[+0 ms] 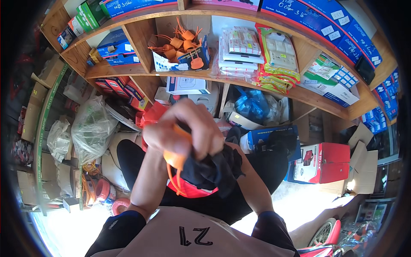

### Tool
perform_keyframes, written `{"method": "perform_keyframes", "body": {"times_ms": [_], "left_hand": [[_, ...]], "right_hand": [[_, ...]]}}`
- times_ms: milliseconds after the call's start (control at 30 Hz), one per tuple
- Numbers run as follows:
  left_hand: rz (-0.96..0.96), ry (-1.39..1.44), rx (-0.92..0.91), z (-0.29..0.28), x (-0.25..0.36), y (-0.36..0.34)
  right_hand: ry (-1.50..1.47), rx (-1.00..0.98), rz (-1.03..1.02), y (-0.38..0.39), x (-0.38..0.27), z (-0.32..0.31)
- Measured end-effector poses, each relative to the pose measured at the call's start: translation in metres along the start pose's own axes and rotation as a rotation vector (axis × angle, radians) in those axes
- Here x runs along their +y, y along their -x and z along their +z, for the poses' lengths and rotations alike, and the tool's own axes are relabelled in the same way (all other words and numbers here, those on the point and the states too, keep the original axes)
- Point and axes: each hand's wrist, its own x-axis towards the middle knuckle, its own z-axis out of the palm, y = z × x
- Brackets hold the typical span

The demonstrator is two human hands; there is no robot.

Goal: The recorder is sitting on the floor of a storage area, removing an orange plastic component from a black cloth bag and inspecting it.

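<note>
My left hand (188, 124), blurred, has its fingers curled round an orange rubbery piece (175, 158) with a cord loop hanging below, similar to those in the shelf box. Against them is a bunched black cloth or bag (216, 171) in front of my right wrist; my right hand's fingers are hidden or indistinguishable there. Bright red material (154, 111) shows behind my left hand and below the orange piece, over my dark-clad legs.
Wooden shelves (180, 74) ahead hold a box of orange pieces (171, 63), packets (276, 55) and blue boxes. Plastic bags (92, 128) and cable coils (102, 192) lie left; a red-white carton (329, 165) stands right, a bicycle wheel (323, 233) below it.
</note>
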Motion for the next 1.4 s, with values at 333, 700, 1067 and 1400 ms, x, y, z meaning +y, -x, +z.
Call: {"method": "perform_keyframes", "body": {"times_ms": [333, 700, 1067, 1400], "left_hand": [[-0.715, -0.861, 0.072, 0.023, -0.048, 0.014], [-0.485, -1.069, 0.835, 0.005, -0.008, -0.003], [-0.700, -1.212, 0.838, 0.000, -0.047, -0.043], [-0.551, -1.472, 0.875, -0.010, -0.005, -0.002]], "right_hand": [[0.022, -0.008, -0.030, -0.018, 0.006, 0.011], [-0.016, -0.002, -0.070, -0.042, 0.015, 0.019], [0.006, 0.052, -0.041, -0.036, 0.024, 0.001], [0.068, 0.098, -0.051, -0.050, 0.030, -0.017]]}}
